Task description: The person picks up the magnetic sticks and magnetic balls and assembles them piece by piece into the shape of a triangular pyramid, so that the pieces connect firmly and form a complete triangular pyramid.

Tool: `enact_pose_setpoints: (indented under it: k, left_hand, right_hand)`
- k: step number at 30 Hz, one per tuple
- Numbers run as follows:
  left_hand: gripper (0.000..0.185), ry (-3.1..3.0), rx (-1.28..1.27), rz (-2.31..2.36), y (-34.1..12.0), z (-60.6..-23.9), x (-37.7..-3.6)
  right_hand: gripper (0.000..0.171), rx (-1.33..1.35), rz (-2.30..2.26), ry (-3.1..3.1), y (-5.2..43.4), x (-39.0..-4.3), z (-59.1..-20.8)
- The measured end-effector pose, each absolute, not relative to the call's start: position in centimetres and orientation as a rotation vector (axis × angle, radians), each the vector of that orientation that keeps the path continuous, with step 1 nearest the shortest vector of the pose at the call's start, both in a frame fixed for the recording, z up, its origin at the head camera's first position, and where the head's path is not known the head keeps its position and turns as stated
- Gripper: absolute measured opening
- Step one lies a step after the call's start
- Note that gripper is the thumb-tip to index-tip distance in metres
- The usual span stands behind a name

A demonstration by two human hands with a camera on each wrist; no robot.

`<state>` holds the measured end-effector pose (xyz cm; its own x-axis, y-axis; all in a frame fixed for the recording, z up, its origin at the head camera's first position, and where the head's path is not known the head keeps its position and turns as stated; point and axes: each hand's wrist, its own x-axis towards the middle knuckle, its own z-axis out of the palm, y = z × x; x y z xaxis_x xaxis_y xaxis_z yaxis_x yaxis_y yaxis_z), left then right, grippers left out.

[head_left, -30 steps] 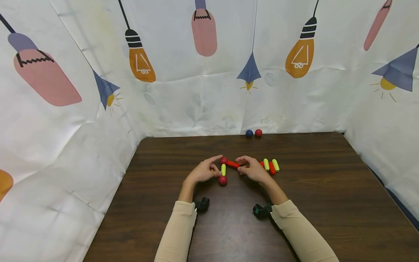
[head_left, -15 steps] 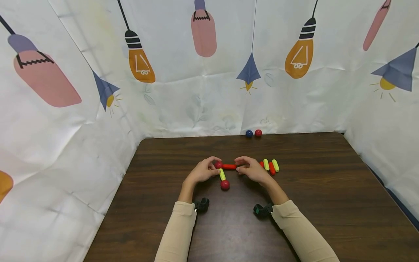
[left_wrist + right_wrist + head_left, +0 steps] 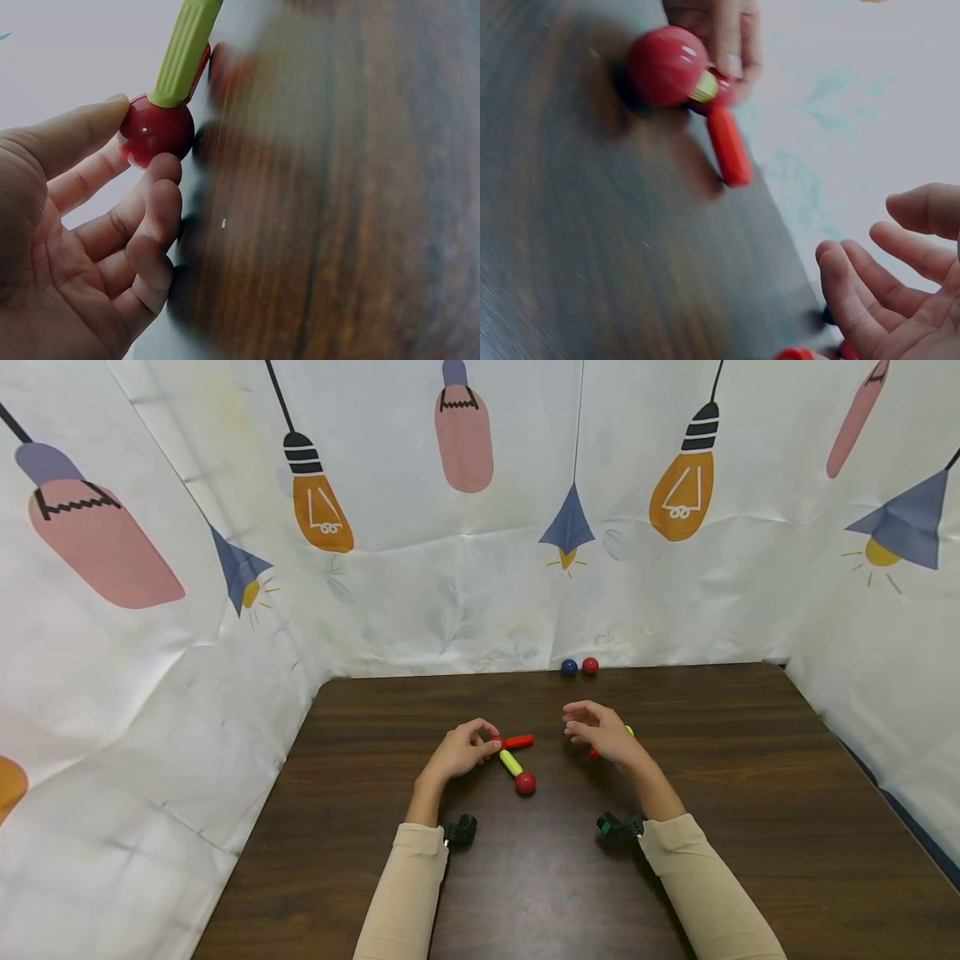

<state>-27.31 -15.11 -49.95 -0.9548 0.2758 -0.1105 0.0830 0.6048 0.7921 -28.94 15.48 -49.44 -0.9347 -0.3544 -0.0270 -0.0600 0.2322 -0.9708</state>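
My left hand (image 3: 457, 753) pinches a glossy red ball (image 3: 155, 131) between thumb and fingers. From that ball stick out a ribbed yellow-green rod (image 3: 512, 763) and a red rod (image 3: 519, 741), set at an angle to each other. A second red ball (image 3: 526, 783) caps the yellow-green rod's near end. In the right wrist view this red end ball (image 3: 664, 66) is closest to the camera. To the right, my right hand (image 3: 606, 735) hovers with relaxed, parted fingers and nothing between them. It partly covers loose rods, of which a red tip (image 3: 594, 752) and a yellow-green tip (image 3: 629, 730) show.
A blue ball (image 3: 569, 667) and another red ball (image 3: 591, 666) lie at the far edge of the dark wooden table (image 3: 390, 718). White cloth (image 3: 480, 593) with printed lamps hangs behind the table and along both sides.
My right hand has left the red rod's end and moved right, over the loose rods. The joined piece has turned, its near ball shifting right, while my left hand keeps hold of the corner ball.
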Motion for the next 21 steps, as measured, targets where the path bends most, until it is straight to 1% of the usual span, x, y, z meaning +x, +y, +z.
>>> enact_pose_setpoints:
  k: [6, 13, 17, 21]
  left_hand:
    - [0.019, 2.599, 0.305, 1.262, -15.1, -49.9, -27.3]
    - [0.019, 2.577, 0.309, 1.258, -15.3, -50.4, -27.4]
    - [0.019, 2.574, 0.304, 1.266, -15.3, -50.3, -27.4]
    - [0.019, 2.575, 0.305, 1.266, -15.2, -50.0, -27.3]
  right_hand:
    - [0.046, -0.315, -1.814, 2.282, 17.7, -29.0, -48.7]
    - [0.042, -0.236, -1.878, 2.337, 20.3, -29.2, -48.4]
    - [0.041, -0.249, -1.838, 2.406, 21.4, -30.2, -48.0]
    - [0.04, -0.265, -1.721, 2.482, 22.2, -31.8, -47.4]
